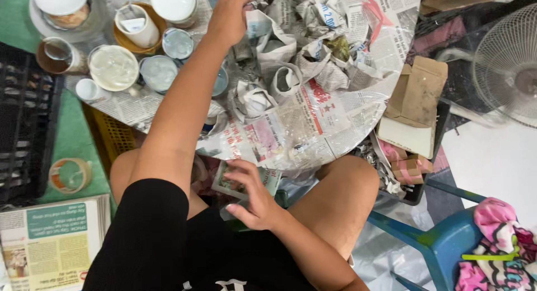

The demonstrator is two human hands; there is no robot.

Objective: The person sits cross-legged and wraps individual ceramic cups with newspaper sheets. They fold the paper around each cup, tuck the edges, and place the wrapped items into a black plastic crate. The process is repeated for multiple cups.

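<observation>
From the head camera, the left hand (228, 16) is seen stretched far across the round newspaper-covered table (313, 129), its fingers closed on a crumpled wad of newspaper (254, 22) among many such wads. The right hand (254, 196) is held low over the lap, just below the table edge, fingers clamped on a small square greenish glass dish (235, 182). Round jars of pale wax (113, 67) are clustered at the table's left side, beside the left forearm.
</observation>
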